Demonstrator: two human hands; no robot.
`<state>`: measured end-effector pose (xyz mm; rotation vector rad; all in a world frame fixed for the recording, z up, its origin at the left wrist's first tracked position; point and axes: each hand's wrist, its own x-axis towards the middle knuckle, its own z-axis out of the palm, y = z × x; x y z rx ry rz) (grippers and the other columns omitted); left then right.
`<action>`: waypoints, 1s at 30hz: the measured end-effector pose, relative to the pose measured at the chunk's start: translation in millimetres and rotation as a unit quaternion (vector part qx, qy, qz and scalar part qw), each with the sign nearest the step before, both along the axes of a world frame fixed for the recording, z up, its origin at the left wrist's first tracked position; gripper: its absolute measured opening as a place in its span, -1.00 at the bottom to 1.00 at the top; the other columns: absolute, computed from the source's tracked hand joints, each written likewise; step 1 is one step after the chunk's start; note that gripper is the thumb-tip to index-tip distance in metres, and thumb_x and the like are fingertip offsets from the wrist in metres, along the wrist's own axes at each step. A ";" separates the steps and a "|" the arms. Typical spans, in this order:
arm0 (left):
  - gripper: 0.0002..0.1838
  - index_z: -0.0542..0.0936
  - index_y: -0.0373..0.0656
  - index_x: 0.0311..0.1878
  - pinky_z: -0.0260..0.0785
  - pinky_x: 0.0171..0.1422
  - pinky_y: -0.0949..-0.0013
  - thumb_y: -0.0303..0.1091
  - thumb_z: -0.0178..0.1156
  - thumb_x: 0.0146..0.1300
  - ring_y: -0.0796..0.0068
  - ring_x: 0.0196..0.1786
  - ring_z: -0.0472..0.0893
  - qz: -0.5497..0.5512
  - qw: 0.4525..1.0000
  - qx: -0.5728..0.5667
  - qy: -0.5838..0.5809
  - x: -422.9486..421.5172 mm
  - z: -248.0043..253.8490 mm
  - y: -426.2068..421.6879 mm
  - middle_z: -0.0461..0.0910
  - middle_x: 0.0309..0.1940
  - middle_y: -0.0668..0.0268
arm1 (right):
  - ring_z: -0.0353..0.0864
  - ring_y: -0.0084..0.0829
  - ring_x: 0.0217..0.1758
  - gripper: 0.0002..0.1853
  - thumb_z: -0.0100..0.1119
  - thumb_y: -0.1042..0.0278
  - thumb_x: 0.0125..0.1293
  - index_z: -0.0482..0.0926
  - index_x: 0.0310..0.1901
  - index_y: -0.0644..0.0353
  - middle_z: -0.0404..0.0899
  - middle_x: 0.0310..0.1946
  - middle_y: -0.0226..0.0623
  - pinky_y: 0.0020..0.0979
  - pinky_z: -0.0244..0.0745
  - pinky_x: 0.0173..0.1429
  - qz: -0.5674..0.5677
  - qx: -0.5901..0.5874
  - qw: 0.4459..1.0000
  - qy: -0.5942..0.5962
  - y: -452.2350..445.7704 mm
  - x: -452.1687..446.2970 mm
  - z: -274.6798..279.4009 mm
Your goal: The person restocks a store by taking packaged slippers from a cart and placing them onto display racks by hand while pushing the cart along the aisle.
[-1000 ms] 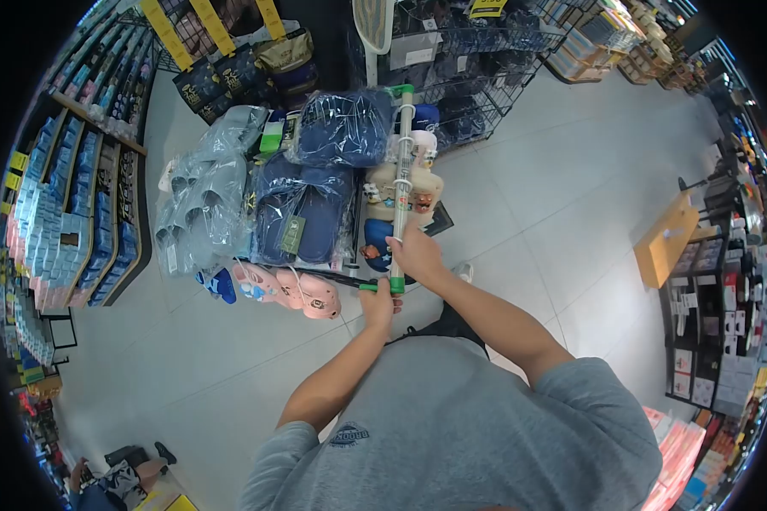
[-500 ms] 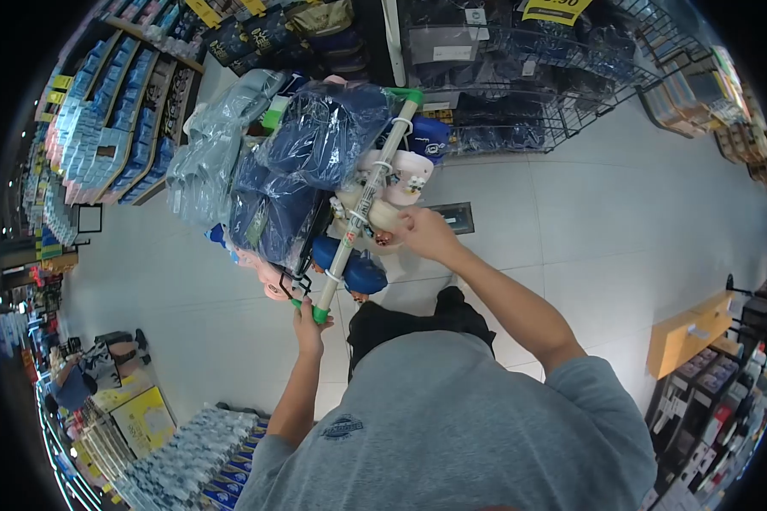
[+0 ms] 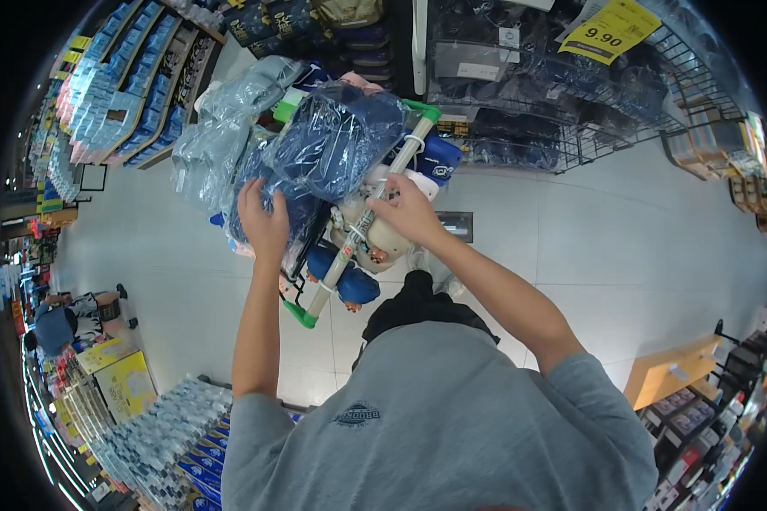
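A cart with a pale handle bar (image 3: pixel 322 298) and green end pieces stands in front of me, heaped with plastic-wrapped goods. My left hand (image 3: pixel 266 223) lies with spread fingers on a navy plastic-wrapped bundle (image 3: pixel 337 140). Beside it are wrapped grey-blue bundles (image 3: pixel 209 162). My right hand (image 3: pixel 407 211) is at the handle bar, thumb and fingers curled about it. Small soft items hang along the bar on white rings: a blue one (image 3: pixel 358 286), a beige one (image 3: pixel 389 243) and a blue pouch-like one (image 3: pixel 440 159). Their exact kind is unclear.
A wire rack (image 3: pixel 571 140) with dark bagged goods and a yellow price sign (image 3: pixel 609 32) stands ahead. Shelves of blue packs (image 3: pixel 149 72) are at the left. A person (image 3: pixel 60 324) is low at far left. A wooden counter (image 3: pixel 675 370) stands at right.
My left hand has left the green handle end and moved up onto the navy bundle. My right hand has shifted from the hanging beige item up to the bar. The view has shifted slightly.
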<state>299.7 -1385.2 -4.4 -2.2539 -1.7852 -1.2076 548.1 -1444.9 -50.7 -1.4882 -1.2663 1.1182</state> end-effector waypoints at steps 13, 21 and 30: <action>-0.40 0.48 -0.37 0.11 0.30 0.21 0.15 -0.11 0.20 0.09 -0.08 0.11 0.50 -0.070 0.937 -0.324 0.107 8.0 -27.0 178.9 0.52 0.00 -0.17 | 0.54 -0.53 -0.60 -0.47 0.37 0.19 0.11 0.37 -0.03 0.38 0.58 -0.27 -0.21 -0.53 0.49 -0.57 -0.027 -0.163 0.973 0.158 54.4 -33.2 34.8; -0.49 0.55 -0.33 0.02 0.38 0.09 0.16 -0.13 0.24 0.09 -0.05 -0.01 0.57 -0.114 0.934 -0.339 0.022 2.9 -27.3 179.1 0.59 -0.13 -0.14 | 0.61 -0.45 -0.47 -0.27 0.39 0.03 0.08 0.31 0.00 0.55 0.51 -0.28 -0.12 -0.51 0.52 -0.43 -0.023 -0.198 0.961 0.193 55.8 -32.7 42.0; -0.51 0.56 -0.31 0.01 0.43 0.00 0.23 -0.25 0.33 0.01 0.12 -0.11 0.64 -0.130 0.947 -0.276 -0.096 -6.1 7.6 150.8 0.63 -0.20 -0.06 | 0.52 -0.57 -0.49 -0.51 0.41 0.29 0.07 0.37 -0.09 0.37 0.53 -0.44 -0.38 -0.56 0.43 -0.38 -0.060 -0.168 0.964 0.199 47.9 -25.5 29.0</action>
